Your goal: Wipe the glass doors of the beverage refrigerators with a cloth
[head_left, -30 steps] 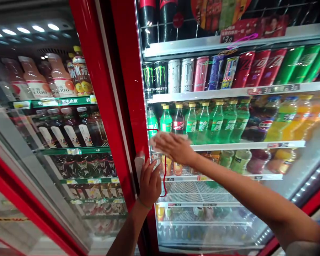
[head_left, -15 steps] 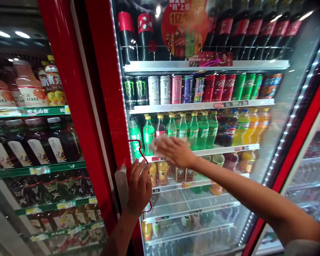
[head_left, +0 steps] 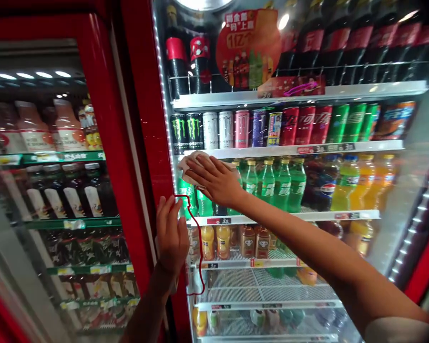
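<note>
Left hand [head_left: 172, 236], fingers extended, over red door frame [head_left: 159, 164]; grip cannot be told. One white cloth [head_left: 188, 166] near left edge of glass door [head_left: 386, 190], under flat right hand [head_left: 216, 181], fingers slightly spread. Cloth could slip if palm pressure slackens. Just above, behind glass door: two black Monster cans [head_left: 194, 131], two white cans [head_left: 210, 131], one pink can [head_left: 241, 129].

I see a white cloth [head_left: 182, 166] under my right hand [head_left: 214, 178]. Above that hand, black cans [head_left: 194, 131] have bright green scratchy marks. To its right, green bottles [head_left: 268, 183] have yellow caps [head_left: 268, 162]. By my left hand [head_left: 172, 233], the door frame [head_left: 157, 164] is shiny red.
</note>
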Tool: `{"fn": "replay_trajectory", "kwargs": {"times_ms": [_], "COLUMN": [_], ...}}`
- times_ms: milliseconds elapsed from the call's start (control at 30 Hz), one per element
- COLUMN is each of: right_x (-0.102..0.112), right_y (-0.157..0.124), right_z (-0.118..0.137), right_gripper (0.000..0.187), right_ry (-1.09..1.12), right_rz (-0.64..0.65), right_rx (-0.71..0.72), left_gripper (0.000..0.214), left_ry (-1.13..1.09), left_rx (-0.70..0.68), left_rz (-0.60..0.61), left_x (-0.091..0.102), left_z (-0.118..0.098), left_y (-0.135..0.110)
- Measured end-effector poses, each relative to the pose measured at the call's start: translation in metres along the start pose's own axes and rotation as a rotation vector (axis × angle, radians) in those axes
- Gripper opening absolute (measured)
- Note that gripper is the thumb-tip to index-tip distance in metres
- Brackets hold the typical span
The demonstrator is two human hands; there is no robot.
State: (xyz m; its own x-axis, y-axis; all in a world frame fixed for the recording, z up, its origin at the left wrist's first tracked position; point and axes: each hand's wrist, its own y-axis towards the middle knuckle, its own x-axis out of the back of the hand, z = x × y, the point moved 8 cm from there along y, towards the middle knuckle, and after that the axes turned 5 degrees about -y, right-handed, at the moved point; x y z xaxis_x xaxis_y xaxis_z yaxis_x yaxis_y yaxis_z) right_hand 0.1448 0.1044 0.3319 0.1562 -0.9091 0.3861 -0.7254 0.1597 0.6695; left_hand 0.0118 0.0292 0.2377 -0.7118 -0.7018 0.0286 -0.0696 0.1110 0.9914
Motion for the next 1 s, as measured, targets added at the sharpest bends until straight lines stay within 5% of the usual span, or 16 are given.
{"fn": "replay_trajectory", "kwargs": {"times_ms": [167, 333, 467, 633, 1000], "right_x": [-0.015, -0.011, 0.0, 0.02, 0.07], "right_y": [0.019, 0.0, -0.045, -0.119, -0.329], "right_z": [0.044, 0.021, -0.025, -0.102, -0.295], "right_gripper": [0.064, 0.064, 0.067, 0.07, 0.069], "right_ry": [0.054, 0.032, -0.026, -0.102, -0.275], "right_rz": [-0.131, -0.116, -0.12, -0.112, -0.064], "right_rx": [-0.03, -0.068, -0.156, -0.264, -0.562], "left_gripper": [0.052, 0.055, 0.056, 0.058, 0.066], "left_ry": [0.073, 0.125, 0.129, 0.138, 0.083], "left_rx": [-0.011, -0.065, -0.116, -0.18, -0.288], "left_rz": [0.122, 0.181, 0.197, 0.174, 0.189], "left_x": [0.007, -0.013, -0.048, -0.116, -0.294], "left_z": [0.009, 0.003, -0.014, -0.057, -0.218], "left_y": [0.033, 0.06, 0.069, 0.064, 0.036]}}
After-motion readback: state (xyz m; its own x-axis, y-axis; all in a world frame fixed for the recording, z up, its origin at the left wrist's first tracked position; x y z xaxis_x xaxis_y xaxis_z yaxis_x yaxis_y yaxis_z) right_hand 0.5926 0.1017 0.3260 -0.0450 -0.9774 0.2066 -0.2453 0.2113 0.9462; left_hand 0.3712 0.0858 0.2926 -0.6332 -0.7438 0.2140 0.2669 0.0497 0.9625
